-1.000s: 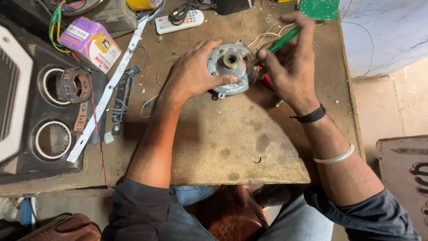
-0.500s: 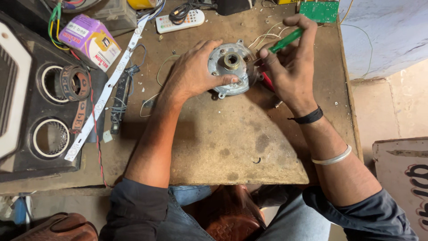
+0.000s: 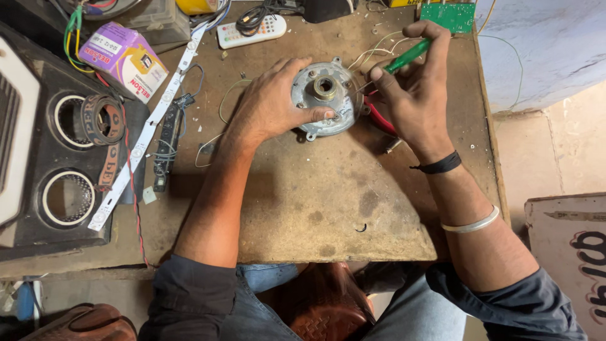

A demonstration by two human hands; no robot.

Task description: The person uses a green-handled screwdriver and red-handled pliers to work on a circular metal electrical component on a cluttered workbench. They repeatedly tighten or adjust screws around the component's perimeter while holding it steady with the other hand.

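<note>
1. Hardly anything had moved since the earlier frame: I saw both hands stay on the same round part, and only my view had drifted a little.
2. My left hand (image 3: 271, 104) lay spread over the left side of the round grey metal motor housing (image 3: 326, 99), fingers curled loosely on its rim and thumb pressed against its lower edge.
3. My right hand (image 3: 413, 95) was closed around a green-handled screwdriver (image 3: 407, 55), its tip pointing down at the housing's right edge.
4. That housing sat flat on the brown worktop (image 3: 328, 202), near its far edge, between my two hands.
5. Thin pale wires (image 3: 379, 47) ran from the housing toward the far side.
6. Red-handled pliers (image 3: 380, 119) lay partly under my right hand.
7. A white remote (image 3: 252, 31) and a green circuit board (image 3: 448, 16) rested at the far edge.
8. A purple box (image 3: 123, 60) and a black speaker cabinet (image 3: 57, 158) stood well to the left.
</note>
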